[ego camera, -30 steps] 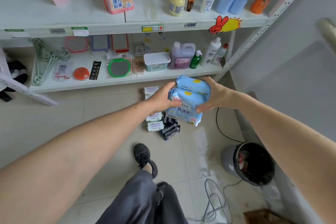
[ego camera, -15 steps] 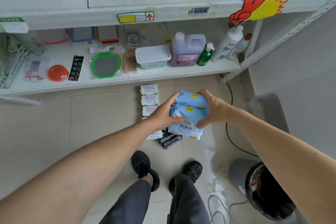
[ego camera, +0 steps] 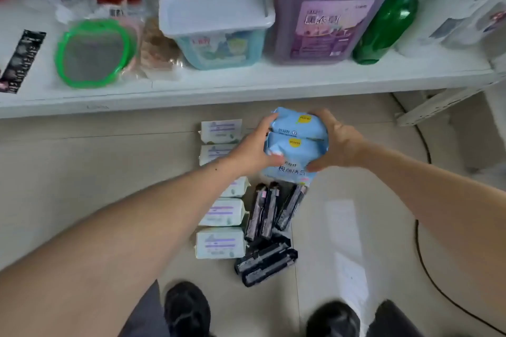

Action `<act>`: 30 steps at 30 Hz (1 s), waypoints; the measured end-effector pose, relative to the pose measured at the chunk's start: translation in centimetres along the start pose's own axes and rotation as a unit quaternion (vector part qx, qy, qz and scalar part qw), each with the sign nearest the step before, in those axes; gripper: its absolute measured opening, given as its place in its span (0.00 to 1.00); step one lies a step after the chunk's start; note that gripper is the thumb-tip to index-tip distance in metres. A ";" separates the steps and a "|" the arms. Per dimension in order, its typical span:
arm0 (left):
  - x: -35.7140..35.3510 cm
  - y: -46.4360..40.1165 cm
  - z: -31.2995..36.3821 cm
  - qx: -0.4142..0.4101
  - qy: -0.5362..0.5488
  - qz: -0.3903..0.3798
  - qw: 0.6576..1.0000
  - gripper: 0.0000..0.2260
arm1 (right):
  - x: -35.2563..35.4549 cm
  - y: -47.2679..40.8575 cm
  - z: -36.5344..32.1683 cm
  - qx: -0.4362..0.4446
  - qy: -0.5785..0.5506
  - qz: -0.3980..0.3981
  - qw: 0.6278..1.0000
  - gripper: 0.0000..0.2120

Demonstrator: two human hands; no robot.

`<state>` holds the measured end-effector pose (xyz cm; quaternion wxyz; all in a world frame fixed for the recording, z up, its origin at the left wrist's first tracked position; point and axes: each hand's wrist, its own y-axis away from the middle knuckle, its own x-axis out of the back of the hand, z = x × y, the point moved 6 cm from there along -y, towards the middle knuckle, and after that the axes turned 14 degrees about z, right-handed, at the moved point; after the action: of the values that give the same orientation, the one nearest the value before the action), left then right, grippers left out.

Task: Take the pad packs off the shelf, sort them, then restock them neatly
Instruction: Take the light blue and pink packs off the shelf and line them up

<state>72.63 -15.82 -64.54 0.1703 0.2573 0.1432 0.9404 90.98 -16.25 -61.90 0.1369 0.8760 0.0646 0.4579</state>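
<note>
Both hands hold a small stack of blue pad packs (ego camera: 297, 142) above the floor, just in front of the lowest shelf (ego camera: 246, 90). The left hand (ego camera: 253, 152) grips the left side of the stack, with the thumb curled over the near edge, and the right hand (ego camera: 335, 142) grips the right side, its fingers wrapped around the far top corner. I can count at least three blue packs, one over the other (the lowest one shows printed characters on its near face).

On the floor under the hands lies a column of white pad packs (ego camera: 220, 242) that runs from far to near; the left forearm covers part of it. Just to the right of this column are black pad packs (ego camera: 264, 210), some standing on edge side by side, and two more (ego camera: 267, 264) lying flat nearer to the person.

On the shelf stand a white-lidded tub (ego camera: 216, 24), a purple jug (ego camera: 325, 8) and a green pump bottle (ego camera: 388, 22). A green-rimmed round mirror (ego camera: 93, 53) lies to the left.
</note>
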 end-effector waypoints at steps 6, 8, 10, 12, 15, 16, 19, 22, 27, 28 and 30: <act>-3.6 -7.9 -7.0 -0.038 -0.064 0.042 0.996 0.41 | -7.0 -7.3 5.5 0.048 0.029 0.039 0.998 0.52; -5.0 -9.2 -9.7 -0.035 -0.096 0.055 0.993 0.41 | -9.6 -8.6 6.8 0.059 0.042 0.026 0.997 0.53; -6.1 -10.0 -12.0 -0.037 -0.122 0.068 0.989 0.41 | -11.9 -9.5 7.9 0.070 0.047 0.015 0.996 0.53; -6.7 -10.5 -13.5 -0.035 -0.139 0.077 0.987 0.40 | -13.5 -10.1 8.8 0.077 0.046 0.010 0.996 0.53; -7.2 -10.9 -14.6 -0.040 -0.165 0.077 0.983 0.40 | -15.0 -10.5 9.6 0.078 0.048 0.009 0.996 0.53; -7.3 -10.8 -14.7 -0.045 -0.180 0.074 0.980 0.40 | -15.4 -10.4 9.7 0.074 0.054 0.007 0.996 0.53; -7.5 -10.1 -14.8 -0.046 -0.219 0.067 0.972 0.40 | -16.2 -10.0 9.6 0.060 0.098 -0.012 0.993 0.56; -7.7 -9.1 -14.6 -0.033 -0.232 0.058 0.970 0.44 | -16.3 -9.4 9.3 0.048 0.135 -0.036 0.989 0.60; -7.5 -9.4 -13.6 -0.031 -0.216 0.057 0.974 0.51 | -15.3 -9.5 8.9 0.040 0.178 -0.046 0.982 0.63; -7.3 -9.5 -13.4 -0.029 -0.219 0.058 0.974 0.50 | -15.0 -9.6 8.7 0.043 0.180 -0.048 0.982 0.63; -7.2 -9.5 -13.2 -0.023 -0.219 0.053 0.974 0.49 | -14.5 -9.6 8.6 0.044 0.181 -0.049 0.981 0.63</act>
<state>73.72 -12.49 -82.00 0.1529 0.4602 0.0673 0.8720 89.82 -12.10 -80.83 0.1060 0.7795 0.1511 0.5986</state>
